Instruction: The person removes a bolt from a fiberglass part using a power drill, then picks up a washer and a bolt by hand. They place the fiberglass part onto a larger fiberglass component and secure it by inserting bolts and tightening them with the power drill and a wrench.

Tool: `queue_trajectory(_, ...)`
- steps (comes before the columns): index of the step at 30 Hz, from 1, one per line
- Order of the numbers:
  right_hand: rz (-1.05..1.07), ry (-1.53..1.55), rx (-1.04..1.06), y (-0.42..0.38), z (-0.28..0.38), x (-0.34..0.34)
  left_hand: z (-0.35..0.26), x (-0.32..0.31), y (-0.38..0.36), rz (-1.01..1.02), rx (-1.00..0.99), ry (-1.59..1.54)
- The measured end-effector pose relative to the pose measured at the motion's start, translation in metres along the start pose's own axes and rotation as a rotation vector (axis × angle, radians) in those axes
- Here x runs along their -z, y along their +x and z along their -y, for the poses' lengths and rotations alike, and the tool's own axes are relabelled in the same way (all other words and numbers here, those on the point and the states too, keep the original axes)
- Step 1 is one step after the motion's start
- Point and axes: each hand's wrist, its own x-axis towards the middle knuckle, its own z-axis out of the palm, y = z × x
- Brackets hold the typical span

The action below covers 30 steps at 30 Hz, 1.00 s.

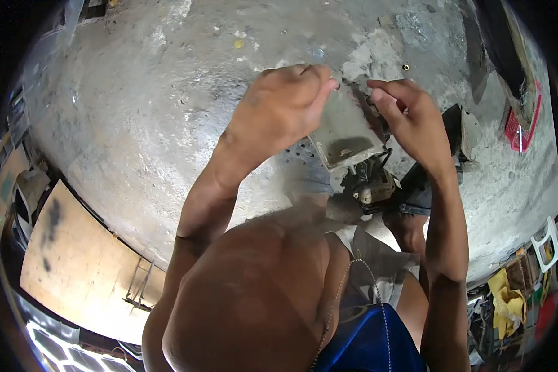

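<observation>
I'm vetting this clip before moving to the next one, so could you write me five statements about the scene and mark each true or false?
1. The left hand and the right hand are apart from each other. True.
2. Both hands wear gloves. False: both are bare.
3. In the picture, a pale box-like object shows between the two forearms. True.
4. Nothing red shows in the picture. False: a red basket is near the right edge.
5. A small ring-shaped piece lies on the grey floor. True.
</observation>
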Motion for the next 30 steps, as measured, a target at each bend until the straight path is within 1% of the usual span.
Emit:
queue_trajectory(1, 0.007, 0.079, 0.15, -0.002, 0.012, 0.002, 0.0, 0.004, 0.004, -0.004, 0.008, 0.009)
queue_trajectory(2, 0.016, 0.161, 0.291, -0.012, 0.03, 0.008, -0.005, 0.012, 0.012, 0.052, 0.059, -0.003)
queue_trajectory(3, 0.087, 0.146, 0.407, -0.018, 0.043, 0.015, -0.008, 0.016, 0.016, 0.107, 0.108, -0.018)
queue_trajectory(4, 0.088, 0.147, 0.408, -0.023, 0.048, 0.019, -0.008, 0.016, 0.015, 0.108, 0.109, -0.017)
queue_trajectory(6, 0.293, -0.113, 0.46, -0.027, 0.053, 0.024, -0.006, 0.014, 0.016, 0.083, 0.015, 0.087)
queue_trajectory(8, 0.282, -0.095, 0.453, -0.03, 0.048, 0.018, -0.01, 0.015, 0.021, 0.075, 0.004, 0.078)
queue_trajectory(10, 0.256, 0.14, 0.258, -0.034, 0.049, 0.014, -0.012, 0.016, 0.022, 0.072, 0.005, 0.074)
queue_trajectory(12, 0.248, 0.108, 0.263, -0.035, 0.05, 0.009, -0.012, 0.016, 0.021, 0.103, 0.066, -0.074)
queue_trajectory(13, 0.23, 0.074, 0.267, -0.035, 0.051, 0.006, -0.011, 0.016, 0.019, 0.102, 0.069, -0.071)
queue_trajectory(14, 0.23, 0.073, 0.27, -0.037, 0.051, 0.003, -0.009, 0.015, 0.017, 0.038, 0.033, -0.052)
queue_trajectory(15, 0.236, 0.069, 0.338, -0.037, 0.051, 0.0, -0.007, 0.013, 0.016, -0.027, -0.006, -0.033)
queue_trajectory(16, 0.243, 0.066, 0.404, -0.038, 0.05, -0.001, -0.006, 0.013, 0.016, -0.029, -0.009, -0.032)
queue_trajectory(17, 0.298, 0.064, 0.388, -0.036, 0.051, 0.001, -0.006, 0.014, 0.014, 0.059, 0.032, -0.055)
queue_trajectory(18, 0.299, 0.067, 0.384, -0.035, 0.051, 0.001, -0.007, 0.013, 0.012, 0.149, 0.074, -0.08)
queue_trajectory(20, 0.327, 0.249, 0.324, -0.033, 0.05, 0.001, 0.001, 0.006, 0.005, 0.128, 0.057, -0.069)
queue_trajectory(21, 0.323, 0.248, 0.321, -0.032, 0.051, 0.003, 0.003, 0.004, 0.004, 0.101, 0.04, -0.054)
queue_trajectory(23, 0.437, 0.537, 0.061, -0.03, 0.054, 0.008, -0.001, 0.006, 0.001, 0.081, 0.059, -0.079)
queue_trajectory(24, 0.435, 0.538, 0.06, -0.027, 0.053, 0.008, -0.004, 0.007, 0.0, 0.064, 0.083, -0.103)
queue_trajectory(25, 0.364, 0.568, -0.031, -0.022, 0.051, 0.008, -0.003, 0.007, 0.001, 0.066, 0.081, -0.106)
queue_trajectory(26, 0.29, 0.596, -0.121, -0.017, 0.049, 0.008, -0.002, 0.006, 0.003, 0.187, 0.239, -0.221)
queue_trajectory(27, 0.182, 0.578, -0.149, -0.011, 0.042, 0.008, 0.0, 0.006, 0.005, 0.307, 0.394, -0.333)
queue_trajectory(28, 0.075, 0.56, -0.175, -0.004, 0.031, 0.008, 0.003, 0.009, 0.006, 0.307, 0.39, -0.333)
queue_trajectory(29, -0.046, 0.45, -0.182, 0.001, 0.018, 0.007, 0.007, 0.014, 0.006, 0.374, 0.57, -0.472)
queue_trajectory(30, -0.081, 0.407, -0.197, 0.007, 0.002, 0.006, 0.011, 0.018, 0.006, 0.441, 0.751, -0.608)
